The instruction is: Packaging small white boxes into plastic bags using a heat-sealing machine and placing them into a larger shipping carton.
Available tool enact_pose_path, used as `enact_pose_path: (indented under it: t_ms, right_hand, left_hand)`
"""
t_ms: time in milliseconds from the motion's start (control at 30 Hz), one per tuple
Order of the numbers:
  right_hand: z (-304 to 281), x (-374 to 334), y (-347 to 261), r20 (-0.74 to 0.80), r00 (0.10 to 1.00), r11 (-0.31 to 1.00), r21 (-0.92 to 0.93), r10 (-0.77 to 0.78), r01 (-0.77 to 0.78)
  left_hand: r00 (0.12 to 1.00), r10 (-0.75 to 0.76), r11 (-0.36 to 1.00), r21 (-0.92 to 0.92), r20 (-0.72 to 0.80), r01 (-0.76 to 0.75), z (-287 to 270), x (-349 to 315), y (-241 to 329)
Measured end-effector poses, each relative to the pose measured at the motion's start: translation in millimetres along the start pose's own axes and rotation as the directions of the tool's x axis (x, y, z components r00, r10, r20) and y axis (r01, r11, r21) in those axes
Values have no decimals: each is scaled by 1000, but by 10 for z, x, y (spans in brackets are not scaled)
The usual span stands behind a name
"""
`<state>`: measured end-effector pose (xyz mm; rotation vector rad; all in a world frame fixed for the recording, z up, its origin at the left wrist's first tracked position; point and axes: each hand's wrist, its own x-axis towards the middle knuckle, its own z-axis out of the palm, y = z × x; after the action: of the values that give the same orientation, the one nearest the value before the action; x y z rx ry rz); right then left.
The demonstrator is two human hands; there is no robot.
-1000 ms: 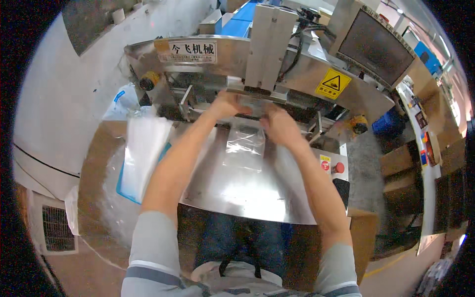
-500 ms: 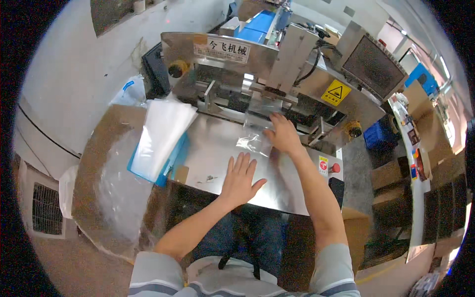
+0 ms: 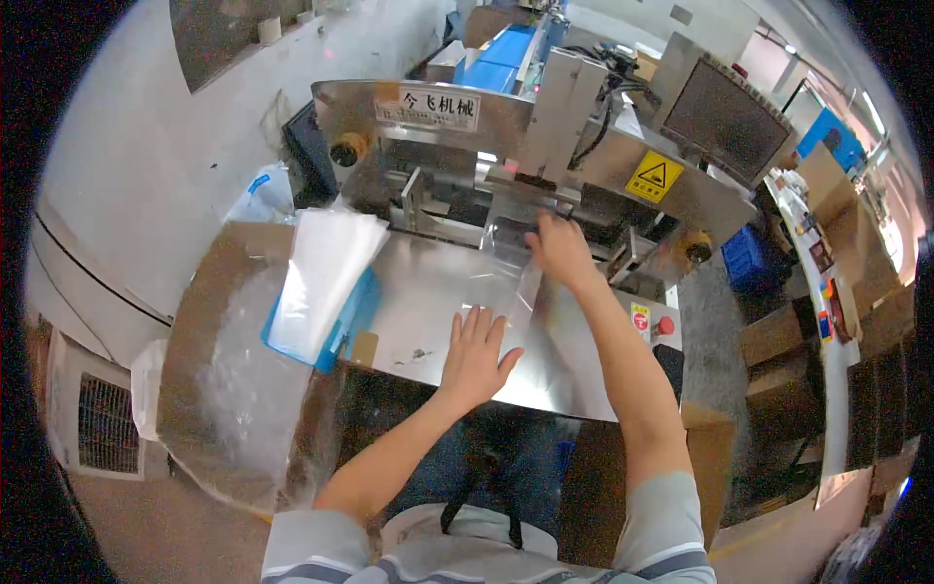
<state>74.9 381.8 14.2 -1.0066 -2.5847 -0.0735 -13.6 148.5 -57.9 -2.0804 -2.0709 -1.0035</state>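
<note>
A clear plastic bag [image 3: 506, 261] lies on the shiny metal tabletop [image 3: 409, 292], its far part reaching into the opening of a metal machine [image 3: 516, 107]. At the bag's right edge, close to that opening, my right hand [image 3: 564, 253] has its fingers bent down and closed on the film; the fingertips are partly hidden. My left hand [image 3: 475, 360] rests palm down near the table's front edge, fingers stretched out and thumb apart, holding nothing. Left of it, a stack of whitish plastic bags [image 3: 326, 282] leans in a blue holder [image 3: 352, 321].
A cardboard box [image 3: 199, 331] lined with clear plastic stands at the left. A red button [image 3: 664, 325] is on the table's right end. Metal brackets [image 3: 628, 255] flank the opening, and a yellow warning sign [image 3: 655, 176] marks the machine front. Beyond runs a blue conveyor [image 3: 501, 58].
My right hand's fingers have gone from stretched out over the bag to bent at its edge. The bag lies slightly farther right. My left hand stays flat; the whole view has shifted a little.
</note>
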Motion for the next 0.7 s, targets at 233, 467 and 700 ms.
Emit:
enact_pose_path:
  t_ms: [233,467,700]
  right_hand:
    - [-109,152,-46,23,1000,1000,-5,-11,12]
    - [-139,195,78,-11,1000,1000,22,0,0]
    - [-890,-2170,-1239,-33,999,963,270,13,-3]
  left_hand:
    - [992,-98,995,18,-82,100,-90,11,26]
    - [958,-217,976,-77,-190,206,-63,21,1]
    - [877,-280,863,-503,-389,52,-567,-209,-146]
